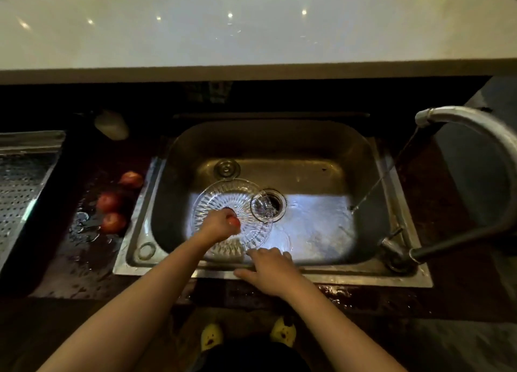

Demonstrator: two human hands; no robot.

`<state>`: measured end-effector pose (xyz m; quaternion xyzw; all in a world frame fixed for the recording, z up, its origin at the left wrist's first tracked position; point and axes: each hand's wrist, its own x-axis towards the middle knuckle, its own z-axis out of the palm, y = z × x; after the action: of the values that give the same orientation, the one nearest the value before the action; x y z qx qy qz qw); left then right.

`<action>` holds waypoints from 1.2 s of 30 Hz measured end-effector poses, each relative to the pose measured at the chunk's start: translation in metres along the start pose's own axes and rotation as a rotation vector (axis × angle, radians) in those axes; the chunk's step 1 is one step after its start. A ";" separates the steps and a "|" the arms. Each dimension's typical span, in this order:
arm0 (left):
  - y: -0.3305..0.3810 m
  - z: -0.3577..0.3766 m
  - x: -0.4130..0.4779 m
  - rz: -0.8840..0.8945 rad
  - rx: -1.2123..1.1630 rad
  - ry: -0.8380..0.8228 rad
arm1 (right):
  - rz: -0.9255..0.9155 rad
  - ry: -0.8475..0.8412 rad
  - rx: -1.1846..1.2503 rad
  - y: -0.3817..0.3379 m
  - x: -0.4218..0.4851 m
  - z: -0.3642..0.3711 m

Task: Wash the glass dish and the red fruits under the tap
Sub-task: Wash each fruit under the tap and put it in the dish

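Observation:
A ribbed glass dish (223,201) lies tilted in the steel sink (307,153), its round foot (261,206) over the drain. My left hand (218,224) grips a red fruit (234,221) above the dish. My right hand (270,268) rests with relaxed fingers on the sink's front rim, its fingertips at the dish's near edge. Three more red fruits lie on the wet dark counter left of the sink: one (131,179), another (109,201) and a third (113,222). A thin stream falls from the tap (475,122) onto the sink floor at the right, apart from the dish.
A perforated metal tray (19,187) sits at the far left. A pale oval object (112,124) lies behind the fruits. A white countertop (251,30) spans the back. The tap's lever (391,245) is at the sink's front right corner.

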<state>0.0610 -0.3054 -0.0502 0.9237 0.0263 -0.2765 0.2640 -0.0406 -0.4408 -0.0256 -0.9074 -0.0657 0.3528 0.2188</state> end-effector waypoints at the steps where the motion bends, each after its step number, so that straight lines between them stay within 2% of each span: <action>1: -0.009 -0.006 0.002 -0.034 0.015 -0.005 | -0.007 -0.002 -0.022 -0.009 0.003 0.006; 4: -0.035 -0.016 0.014 -0.118 0.021 -0.039 | -0.012 0.028 -0.096 -0.033 0.014 0.023; 10: -0.073 -0.011 0.046 -0.137 0.130 -0.161 | -0.012 0.224 -0.208 -0.030 0.026 0.042; 16: -0.086 0.000 0.071 -0.163 0.131 -0.169 | -0.017 0.278 -0.252 -0.028 0.034 0.048; 24: -0.087 0.006 0.072 -0.050 0.258 -0.173 | 0.001 0.302 -0.261 -0.027 0.035 0.049; 28: -0.071 -0.027 0.046 0.095 0.333 -0.167 | 0.016 0.312 -0.252 -0.028 0.034 0.050; 30: -0.072 -0.055 0.018 0.235 0.231 -0.040 | 0.016 0.330 -0.252 -0.028 0.034 0.051; 33: -0.099 -0.097 -0.038 0.409 -0.021 0.384 | 0.015 0.329 -0.255 -0.029 0.034 0.050; 35: -0.128 -0.115 -0.062 0.350 -0.084 0.658 | 0.017 0.318 -0.250 -0.030 0.034 0.049; 36: -0.141 -0.120 -0.067 0.260 -0.078 0.728 | 0.019 0.314 -0.250 -0.030 0.034 0.048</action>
<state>0.0365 -0.1177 0.0035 0.9463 0.0113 0.1066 0.3050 -0.0466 -0.3877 -0.0648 -0.9719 -0.0655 0.1982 0.1085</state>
